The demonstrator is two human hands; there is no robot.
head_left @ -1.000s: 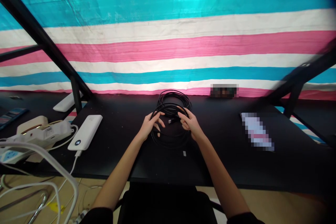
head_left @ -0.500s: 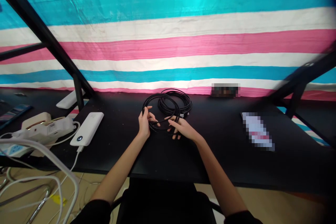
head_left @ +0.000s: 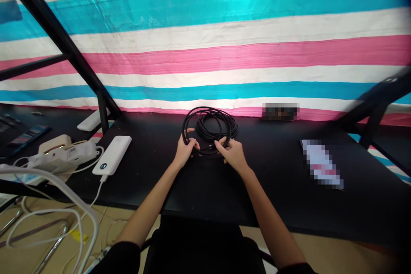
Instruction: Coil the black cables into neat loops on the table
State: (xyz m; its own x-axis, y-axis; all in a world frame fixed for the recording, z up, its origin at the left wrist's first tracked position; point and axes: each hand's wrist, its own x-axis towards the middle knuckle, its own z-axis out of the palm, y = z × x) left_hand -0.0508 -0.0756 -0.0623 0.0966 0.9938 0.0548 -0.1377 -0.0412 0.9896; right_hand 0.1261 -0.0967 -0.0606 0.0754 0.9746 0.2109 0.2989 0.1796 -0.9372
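Note:
A looped black cable (head_left: 205, 108) is held up at the middle of the black table (head_left: 205, 188). My left hand (head_left: 185, 149) is closed around the left side of the loops, thumb bent inward. On the right side of the same loops, my right hand (head_left: 231, 153) pinches the cable between thumb and fingers. Small light-coloured ends show between the hands, close to my right thumb. More coils of black cable (head_left: 236, 127) lie on the table just behind the held loops.
To the left lie a white power bank (head_left: 112, 154) with a cable, a power strip (head_left: 64, 156) and another white device (head_left: 91, 120). A blurred-out flat item (head_left: 322, 163) is at the right, and a small dark box (head_left: 280, 112) stands by the striped sheet (head_left: 224, 60).
Both hands have closed on the cable, where the fingers were more spread before. The held loops are now wider and rounder. The view has shifted slightly left.

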